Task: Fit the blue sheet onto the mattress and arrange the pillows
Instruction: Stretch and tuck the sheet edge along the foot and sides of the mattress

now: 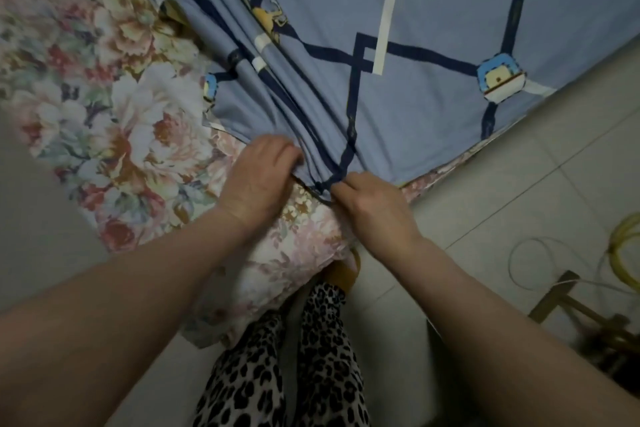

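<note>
Left hand and right hand clench the gathered corner of the soft, light blue patterned cotton sheet over the floral mattress corner; best gripped along its hem.

Blue navy-latticed sheet, floral mattress, leopard-print trousers.
</note>
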